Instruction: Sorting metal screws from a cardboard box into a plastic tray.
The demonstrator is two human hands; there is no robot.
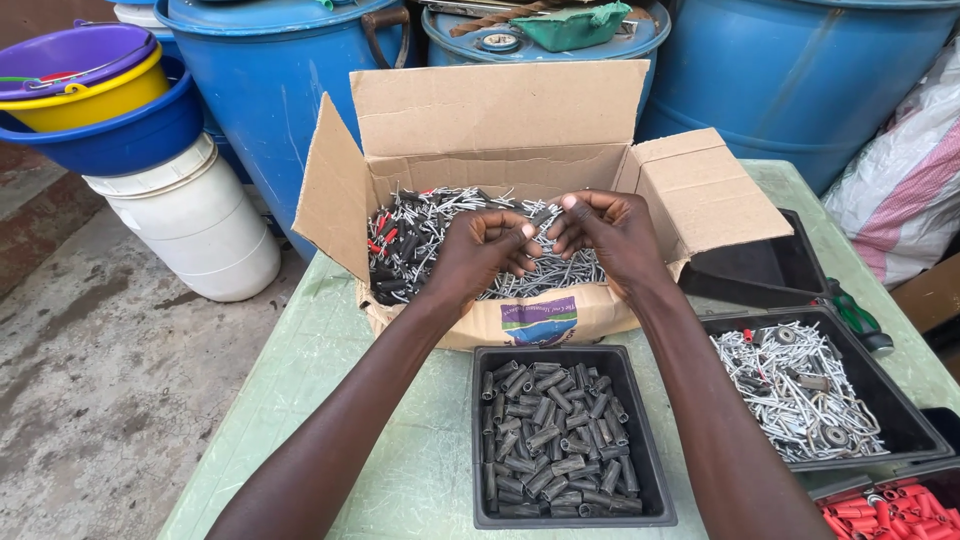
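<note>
Outdoor work area with a stained concrete floor [90,400]; large blue plastic barrels [280,90] stand behind a pale green, scratched counter [400,440]; to the left, a white plastic bucket [190,220] carries stacked blue, yellow and purple basins [90,90]. On the counter, an open brown cardboard box [500,110] with raised flaps holds a tangled mass of silver metal screws mixed with grey and red plastic wall plugs [420,235]. Both hands work over the box interior, close together: the left hand [478,250] is curled, fingertips pinched on a small piece drawn from the mass; the right hand [610,235] is likewise nearly closed, its fingertips meeting those of the left on what appears to be the same small piece, too small to identify with certainty. In front of the box, a black rectangular plastic tray [660,440] is filled with grey plastic wall plugs [555,440]; to the right, a second black tray [900,420] contains silver screws and washers [790,385]; at the lower right corner lie red plastic plugs [880,510]; an empty black tray [770,270] sits beside the box, with a green-handled tool [855,315] along its edge. Judged step: separating a joined screw and plug by hand; the separation appears to call for a firm pinch on each part and an opposed pull or twist.
</note>
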